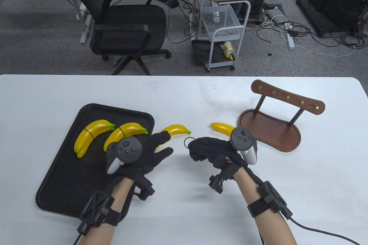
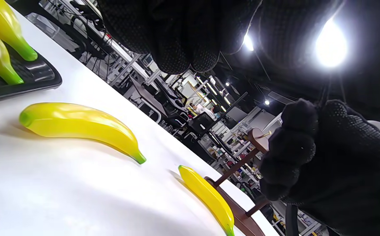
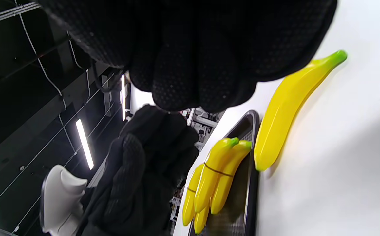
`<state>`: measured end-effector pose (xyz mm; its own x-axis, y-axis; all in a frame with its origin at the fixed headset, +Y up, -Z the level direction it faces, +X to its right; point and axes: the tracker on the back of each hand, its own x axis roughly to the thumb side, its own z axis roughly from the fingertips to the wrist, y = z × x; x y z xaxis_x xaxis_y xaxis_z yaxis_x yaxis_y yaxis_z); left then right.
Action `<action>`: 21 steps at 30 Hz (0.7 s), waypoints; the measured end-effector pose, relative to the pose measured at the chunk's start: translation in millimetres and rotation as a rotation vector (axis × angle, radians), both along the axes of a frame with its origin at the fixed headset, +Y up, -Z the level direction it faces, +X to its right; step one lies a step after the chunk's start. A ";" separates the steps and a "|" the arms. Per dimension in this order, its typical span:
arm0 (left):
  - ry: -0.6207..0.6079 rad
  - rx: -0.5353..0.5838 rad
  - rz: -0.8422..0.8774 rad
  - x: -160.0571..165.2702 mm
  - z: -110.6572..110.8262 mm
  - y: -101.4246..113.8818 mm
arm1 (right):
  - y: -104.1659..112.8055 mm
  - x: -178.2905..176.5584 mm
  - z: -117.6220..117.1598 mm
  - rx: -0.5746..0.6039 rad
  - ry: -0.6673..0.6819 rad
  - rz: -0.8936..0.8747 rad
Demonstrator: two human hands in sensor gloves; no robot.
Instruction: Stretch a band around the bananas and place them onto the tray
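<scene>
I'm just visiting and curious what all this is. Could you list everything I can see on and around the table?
Banded banana pairs: two, yellow with green tips, lying on the tray.
Loose bananas: two, yellow, on the table between the tray and the stand.
Band: one, thin and dark, a loop at the right hand's fingertips.
Tray: one, black, on the table's left side.
Wooden stand: one, brown, on the table's right side.
Table: one, white.
Office chair: one, black, behind the table.
Cart: one, white, behind the table.
Left hand: black glove, fingers spread, beside the tray.
Right hand: black glove, fingers curled, pinching the band.
</scene>
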<state>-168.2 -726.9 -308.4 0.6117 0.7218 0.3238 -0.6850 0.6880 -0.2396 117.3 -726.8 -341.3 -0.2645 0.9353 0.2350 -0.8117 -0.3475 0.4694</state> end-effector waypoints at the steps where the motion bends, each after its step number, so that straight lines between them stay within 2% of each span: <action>1: -0.006 0.001 -0.001 1.0 0.2 -0.1 | -0.3 -2.7 0.9 -0.002 0.014 0.001; 21: -0.041 0.003 -0.029 11.1 3.0 -4.8 | -15.0 -31.6 7.9 -0.073 0.192 0.035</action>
